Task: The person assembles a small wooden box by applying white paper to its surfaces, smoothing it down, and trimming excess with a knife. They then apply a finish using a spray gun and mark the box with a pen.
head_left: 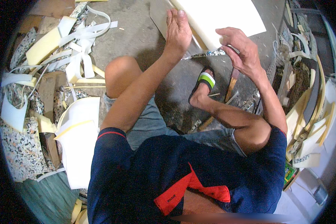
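A white foam sheet (235, 16) with a cream, rolled-looking edge spans the top middle, over a clear or shiny sheet and some speckled foam. My left hand (178, 35) lies against its left edge, fingers stretched out and pointing away from me. At the near right corner, my right hand (242, 50) is closed on the foam sheet, fingers above and thumb below. A tool with a worn wooden handle (231, 87) shows just below my right hand. Its upper end is hidden by that hand, so I cannot tell whether it is held.
Foam strips and offcuts (44, 44) pile up at the left, near a white foam piece (78, 149) and a speckled foam block (24, 153). More scraps (310, 112) lie at the right. My sandalled foot (203, 84) rests on the concrete floor (134, 33).
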`<control>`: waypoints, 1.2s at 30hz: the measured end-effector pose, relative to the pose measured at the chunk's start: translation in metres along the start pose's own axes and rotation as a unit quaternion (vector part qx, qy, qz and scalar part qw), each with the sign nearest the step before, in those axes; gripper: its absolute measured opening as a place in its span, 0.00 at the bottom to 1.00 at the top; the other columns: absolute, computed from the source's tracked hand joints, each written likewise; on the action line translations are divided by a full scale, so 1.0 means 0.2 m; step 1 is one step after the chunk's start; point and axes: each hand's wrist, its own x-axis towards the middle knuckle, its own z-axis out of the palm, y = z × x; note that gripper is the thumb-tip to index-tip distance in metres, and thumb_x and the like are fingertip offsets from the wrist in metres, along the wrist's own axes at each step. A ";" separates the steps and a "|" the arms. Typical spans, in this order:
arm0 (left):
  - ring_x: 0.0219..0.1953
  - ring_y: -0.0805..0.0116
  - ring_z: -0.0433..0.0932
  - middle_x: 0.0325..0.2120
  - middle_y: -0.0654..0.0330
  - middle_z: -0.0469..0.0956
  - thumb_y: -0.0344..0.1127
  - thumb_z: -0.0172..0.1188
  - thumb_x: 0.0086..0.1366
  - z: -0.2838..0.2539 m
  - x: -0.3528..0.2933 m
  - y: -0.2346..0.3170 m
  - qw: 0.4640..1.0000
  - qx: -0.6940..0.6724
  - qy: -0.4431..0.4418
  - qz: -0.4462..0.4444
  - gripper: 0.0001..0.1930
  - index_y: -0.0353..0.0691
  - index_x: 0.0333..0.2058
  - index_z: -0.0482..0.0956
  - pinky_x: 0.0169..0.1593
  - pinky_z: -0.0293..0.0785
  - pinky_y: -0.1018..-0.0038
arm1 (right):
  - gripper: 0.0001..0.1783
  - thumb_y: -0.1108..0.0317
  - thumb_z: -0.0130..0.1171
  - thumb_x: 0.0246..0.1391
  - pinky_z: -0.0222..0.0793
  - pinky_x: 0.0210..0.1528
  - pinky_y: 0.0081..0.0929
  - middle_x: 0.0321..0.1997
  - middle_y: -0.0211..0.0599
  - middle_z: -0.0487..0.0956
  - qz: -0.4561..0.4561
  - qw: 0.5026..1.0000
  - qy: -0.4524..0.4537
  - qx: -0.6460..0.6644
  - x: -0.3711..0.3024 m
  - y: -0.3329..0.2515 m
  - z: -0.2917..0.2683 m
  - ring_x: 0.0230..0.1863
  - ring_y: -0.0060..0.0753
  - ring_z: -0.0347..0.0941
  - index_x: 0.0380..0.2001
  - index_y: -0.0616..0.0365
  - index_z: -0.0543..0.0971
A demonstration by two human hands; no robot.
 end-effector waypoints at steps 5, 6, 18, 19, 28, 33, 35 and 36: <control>0.67 0.48 0.63 0.65 0.42 0.65 0.61 0.24 0.78 -0.05 0.04 -0.07 0.994 -0.084 -0.009 -0.074 0.40 0.28 0.67 0.61 0.71 0.55 0.62 | 0.09 0.76 0.66 0.51 0.75 0.56 0.41 0.55 0.40 0.81 -0.016 1.000 -0.008 -0.025 0.00 0.00 0.03 0.57 0.50 0.76 0.36 0.61 0.78; 0.65 0.53 0.67 0.64 0.48 0.68 0.60 0.24 0.79 -0.06 0.05 -0.08 0.989 -0.112 -0.021 -0.098 0.38 0.31 0.67 0.62 0.70 0.58 0.64 | 0.09 0.74 0.66 0.51 0.74 0.56 0.42 0.55 0.40 0.81 -0.025 0.999 -0.006 -0.035 0.00 0.00 0.03 0.57 0.51 0.76 0.35 0.59 0.77; 0.67 0.56 0.65 0.64 0.43 0.67 0.53 0.29 0.80 -0.04 0.05 -0.06 0.976 -0.216 0.011 -0.023 0.35 0.23 0.65 0.62 0.71 0.56 0.66 | 0.11 0.75 0.68 0.50 0.77 0.55 0.38 0.57 0.36 0.81 -0.020 0.998 -0.009 -0.061 -0.02 0.00 0.10 0.59 0.48 0.76 0.38 0.58 0.79; 0.67 0.56 0.65 0.64 0.43 0.67 0.53 0.29 0.80 -0.04 0.05 -0.06 0.976 -0.218 0.012 -0.020 0.35 0.23 0.65 0.62 0.71 0.56 0.66 | 0.11 0.74 0.68 0.50 0.77 0.54 0.38 0.57 0.35 0.81 -0.019 0.997 -0.011 -0.068 -0.03 0.00 0.11 0.59 0.47 0.76 0.38 0.57 0.80; 0.70 0.52 0.60 0.68 0.47 0.64 0.64 0.21 0.76 -0.04 0.05 -0.07 0.953 -0.267 0.028 -0.139 0.42 0.32 0.69 0.60 0.72 0.52 0.58 | 0.16 0.68 0.70 0.50 0.79 0.51 0.39 0.56 0.36 0.81 -0.034 0.995 -0.033 -0.093 0.00 -0.04 0.10 0.56 0.46 0.78 0.42 0.55 0.79; 0.75 0.55 0.49 0.72 0.49 0.56 0.67 0.21 0.74 -0.04 0.04 -0.01 0.949 -0.236 0.060 -0.201 0.45 0.32 0.70 0.59 0.73 0.43 0.51 | 0.18 0.57 0.69 0.55 0.78 0.43 0.41 0.43 0.47 0.83 0.072 0.995 -0.005 -0.071 0.21 -0.09 0.08 0.42 0.51 0.82 0.40 0.61 0.81; 0.73 0.56 0.54 0.69 0.51 0.61 0.67 0.22 0.75 -0.04 0.03 0.02 0.941 -0.260 0.065 -0.208 0.44 0.33 0.68 0.61 0.71 0.49 0.53 | 0.20 0.53 0.67 0.57 0.77 0.39 0.42 0.37 0.47 0.83 0.097 0.985 -0.016 -0.140 0.35 -0.08 0.13 0.36 0.52 0.82 0.38 0.61 0.81; 0.72 0.55 0.57 0.69 0.47 0.62 0.65 0.23 0.76 -0.04 0.03 0.04 0.937 -0.261 0.085 -0.218 0.43 0.29 0.68 0.62 0.71 0.51 0.57 | 0.26 0.44 0.63 0.58 0.76 0.34 0.44 0.32 0.46 0.82 0.105 0.980 -0.025 -0.167 0.44 -0.06 0.17 0.31 0.53 0.81 0.34 0.61 0.80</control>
